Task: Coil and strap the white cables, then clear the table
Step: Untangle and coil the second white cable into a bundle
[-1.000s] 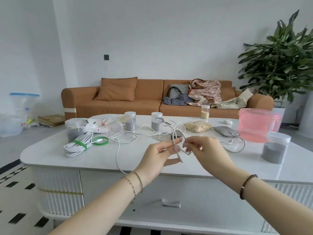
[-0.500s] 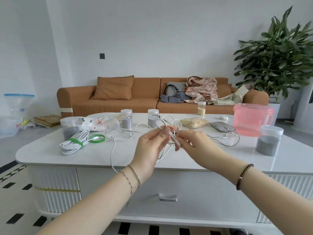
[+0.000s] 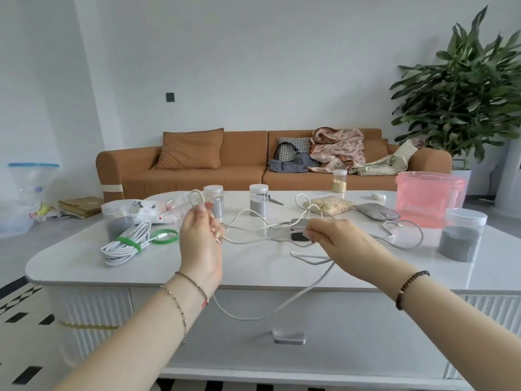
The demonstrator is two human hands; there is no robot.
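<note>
A loose white cable (image 3: 248,218) sprawls over the white table (image 3: 70,261), and one loop of it sags below the front edge. My left hand (image 3: 201,235) pinches a small loop of this cable, raised above the table. My right hand (image 3: 332,235) grips the same cable further along, low over the tabletop beside a dark grey block (image 3: 298,236). At the left lies a coiled white cable (image 3: 124,245) bound with a green strap. A second green strap (image 3: 165,237) lies next to that coil.
Several clear jars of grey powder (image 3: 461,235) stand on the table, with a pink tub (image 3: 428,201) at the right, a grain bag (image 3: 329,205), a grey pouch (image 3: 376,211) and scissors (image 3: 275,200). An orange sofa (image 3: 197,170) is behind.
My hands have drawn apart: the left went left and up with a cable loop, the right went right and down along the cable. The cable now stretches between them.
</note>
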